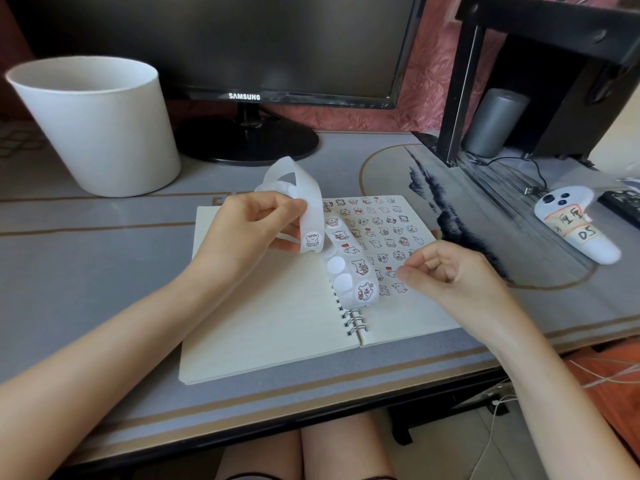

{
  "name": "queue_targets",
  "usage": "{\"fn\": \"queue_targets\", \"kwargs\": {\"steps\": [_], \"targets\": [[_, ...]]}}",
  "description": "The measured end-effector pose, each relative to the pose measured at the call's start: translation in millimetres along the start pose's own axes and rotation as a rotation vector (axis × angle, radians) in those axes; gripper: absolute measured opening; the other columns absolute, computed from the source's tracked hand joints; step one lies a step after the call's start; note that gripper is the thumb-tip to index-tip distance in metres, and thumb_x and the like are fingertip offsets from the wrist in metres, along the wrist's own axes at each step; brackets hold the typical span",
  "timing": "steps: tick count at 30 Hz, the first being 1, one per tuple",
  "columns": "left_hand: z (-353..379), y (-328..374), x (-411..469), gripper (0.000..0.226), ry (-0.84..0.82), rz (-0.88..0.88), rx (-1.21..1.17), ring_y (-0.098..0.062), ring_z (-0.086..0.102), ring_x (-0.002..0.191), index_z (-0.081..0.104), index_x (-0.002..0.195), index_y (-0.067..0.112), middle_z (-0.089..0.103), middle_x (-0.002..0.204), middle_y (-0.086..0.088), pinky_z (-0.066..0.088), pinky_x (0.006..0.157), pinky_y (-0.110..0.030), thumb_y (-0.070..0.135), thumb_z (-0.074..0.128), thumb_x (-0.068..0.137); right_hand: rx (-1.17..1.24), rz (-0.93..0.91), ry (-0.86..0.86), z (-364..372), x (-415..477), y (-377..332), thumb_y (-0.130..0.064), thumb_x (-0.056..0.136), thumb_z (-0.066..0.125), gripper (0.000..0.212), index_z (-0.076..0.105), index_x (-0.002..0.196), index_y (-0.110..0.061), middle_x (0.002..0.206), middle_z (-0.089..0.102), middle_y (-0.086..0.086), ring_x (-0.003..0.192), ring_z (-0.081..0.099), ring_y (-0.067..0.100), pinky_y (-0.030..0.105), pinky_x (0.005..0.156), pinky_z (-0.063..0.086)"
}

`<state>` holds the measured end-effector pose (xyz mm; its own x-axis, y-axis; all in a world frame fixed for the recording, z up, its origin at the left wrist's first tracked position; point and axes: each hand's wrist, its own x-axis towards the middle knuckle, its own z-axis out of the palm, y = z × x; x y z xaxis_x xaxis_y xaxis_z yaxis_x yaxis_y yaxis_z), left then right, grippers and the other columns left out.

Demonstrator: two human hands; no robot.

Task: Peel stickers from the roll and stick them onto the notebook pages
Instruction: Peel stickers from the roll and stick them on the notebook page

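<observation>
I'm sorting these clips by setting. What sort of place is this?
Most likely a home computer desk: a Samsung monitor stands at the back, a printed desk mat covers the top, and a white handheld controller lies to the right.

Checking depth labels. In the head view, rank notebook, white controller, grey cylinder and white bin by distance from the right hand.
1. notebook, directly beneath the right hand.
2. white controller, to its right.
3. grey cylinder, back right.
4. white bin, far back left.
</observation>
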<state>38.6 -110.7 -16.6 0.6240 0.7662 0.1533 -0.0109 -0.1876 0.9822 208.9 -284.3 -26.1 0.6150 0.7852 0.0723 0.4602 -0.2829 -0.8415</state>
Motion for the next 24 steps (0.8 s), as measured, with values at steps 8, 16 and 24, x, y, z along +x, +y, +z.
{"fn": "queue_targets", "kwargs": {"steps": [8,16,24], "targets": [[0,1,0,0.025,0.004,-0.004,0.007,-0.013,0.067,0.067,0.068,0.084,-0.006,0.071,0.078,-0.009,0.059,0.067,-0.027,0.015,0.056,0.093,-0.034,0.017,-0.096,-4,-1,0,-0.013,0.072,0.079,0.02,0.065,0.084,-0.021,0.074,0.057,0.003,0.052,0.045,-0.002,0.022,0.066,0.038],[-1,2,-1,0.025,0.004,-0.012,0.005,-0.011,0.067,0.065,0.068,0.082,-0.004,0.071,0.071,-0.001,0.058,0.064,-0.024,0.015,0.056,0.093,-0.013,0.03,-0.074,-3,0,-3,-0.024,0.071,0.079,0.019,0.065,0.084,-0.022,0.077,0.059,-0.002,0.059,0.046,0.005,0.025,0.067,0.041],[-1,5,-2,0.023,0.014,-0.009,-0.004,-0.012,0.067,0.066,0.069,0.08,0.002,0.071,0.073,-0.004,0.058,0.064,-0.025,0.014,0.055,0.093,-0.049,0.004,-0.045,-1,-2,-16,-0.04,0.083,0.064,0.014,0.067,0.083,-0.026,0.073,0.066,-0.008,0.06,0.051,0.006,0.028,0.069,0.044]]}}
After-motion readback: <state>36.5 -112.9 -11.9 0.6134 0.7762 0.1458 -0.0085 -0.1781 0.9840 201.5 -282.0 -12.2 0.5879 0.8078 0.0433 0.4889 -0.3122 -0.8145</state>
